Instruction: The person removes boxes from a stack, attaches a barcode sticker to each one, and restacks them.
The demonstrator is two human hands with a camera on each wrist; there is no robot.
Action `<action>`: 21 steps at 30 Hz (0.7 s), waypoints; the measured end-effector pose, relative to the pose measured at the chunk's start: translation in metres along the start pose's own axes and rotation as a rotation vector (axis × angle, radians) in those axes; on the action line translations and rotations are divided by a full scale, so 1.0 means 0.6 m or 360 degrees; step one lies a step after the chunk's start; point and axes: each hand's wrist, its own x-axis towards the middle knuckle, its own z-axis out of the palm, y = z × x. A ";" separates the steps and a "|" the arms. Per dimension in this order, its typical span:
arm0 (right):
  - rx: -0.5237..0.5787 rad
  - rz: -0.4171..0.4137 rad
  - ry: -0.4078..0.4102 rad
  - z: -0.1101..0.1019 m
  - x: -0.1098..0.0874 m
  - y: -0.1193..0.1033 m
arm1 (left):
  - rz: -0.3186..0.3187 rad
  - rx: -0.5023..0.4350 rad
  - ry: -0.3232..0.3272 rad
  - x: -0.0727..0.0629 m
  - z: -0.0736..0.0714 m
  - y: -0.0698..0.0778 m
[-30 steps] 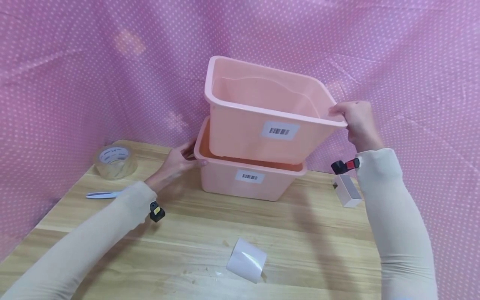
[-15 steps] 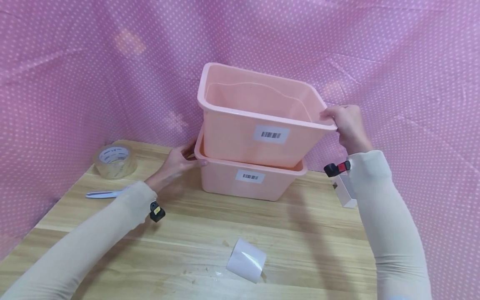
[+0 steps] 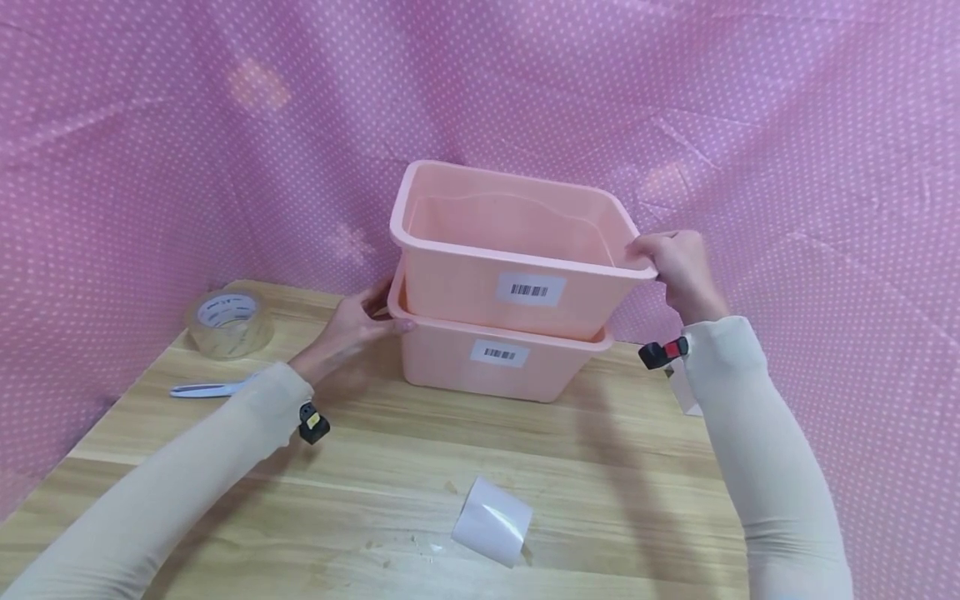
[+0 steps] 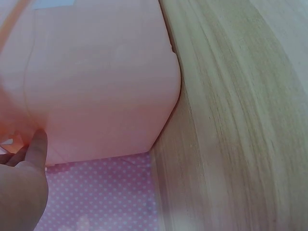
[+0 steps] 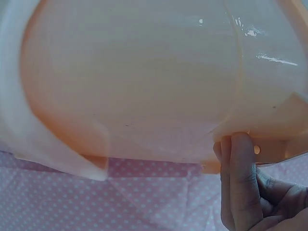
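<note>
Two pink plastic bins, each with a white barcode label, stand one in the other at the back of the table. The upper bin [image 3: 450,283] sits partly inside the lower bin [image 3: 442,362], its right side a little raised. My right hand [image 3: 686,267] pinches the upper bin's right rim; in the right wrist view, the fingers [image 5: 242,178] reach over its end wall. With the thumb at the rim, my left hand [image 3: 351,327] holds the left end of the lower bin, which rests on the wood. Its other fingers are mostly hidden there.
A roll of clear tape [image 3: 255,329] lies at the back left, near a white-handled tool [image 3: 202,390] partly under the left sleeve. A glossy white roll [image 3: 492,521] lies at the front middle. Behind the right wrist is a white box [image 3: 684,392]. Pink dotted cloth hangs behind.
My right hand has lowered the upper bin down and to the left, deeper into the lower bin, and its tilt has lessened. The left hand and lower bin have stayed put.
</note>
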 end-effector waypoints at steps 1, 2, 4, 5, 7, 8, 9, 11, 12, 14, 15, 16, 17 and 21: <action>0.0002 0.0005 -0.0002 0.002 0.000 0.003 | -0.0005 0.0005 -0.0002 0.000 0.000 0.000; 0.0002 0.0012 -0.0001 0.004 -0.001 0.006 | -0.0005 -0.0002 -0.0005 0.000 -0.001 0.001; 0.0010 0.0026 -0.0001 0.008 -0.002 0.012 | 0.0008 -0.0002 -0.0013 0.000 -0.001 0.001; 0.0010 0.0033 -0.0002 0.010 -0.002 0.015 | 0.0012 -0.0002 -0.0015 0.000 -0.002 0.001; 0.0007 0.0050 0.0004 0.015 -0.003 0.020 | 0.0002 -0.0001 -0.0015 0.000 -0.002 0.001; 0.0010 0.0056 0.0008 0.016 -0.004 0.022 | -0.0010 0.0008 -0.0016 0.000 -0.002 0.002; 0.0011 0.0059 0.0011 0.018 -0.004 0.024 | -0.0016 0.0017 -0.0017 0.000 -0.002 0.002; 0.0011 0.0064 0.0009 0.021 -0.005 0.029 | -0.0030 0.0016 -0.0011 0.000 -0.003 0.002; 0.0007 0.0063 0.0015 0.022 -0.005 0.031 | -0.0029 0.0015 -0.0006 0.000 -0.003 0.002; -0.0002 0.0061 0.0015 0.024 -0.006 0.035 | -0.0021 0.0009 0.0000 0.000 -0.003 0.002; -0.0005 0.0063 0.0001 0.025 -0.006 0.038 | -0.0010 0.0004 -0.0003 0.000 -0.004 0.002; -0.0007 0.0069 -0.0010 0.025 -0.007 0.040 | -0.0008 0.0002 -0.0004 0.001 -0.004 0.002; -0.0016 0.0075 -0.0017 0.026 -0.008 0.042 | -0.0002 0.0003 -0.0009 0.001 -0.004 0.002; -0.0026 0.0101 -0.0041 0.029 -0.010 0.048 | -0.0011 -0.0013 -0.0024 0.003 -0.005 0.002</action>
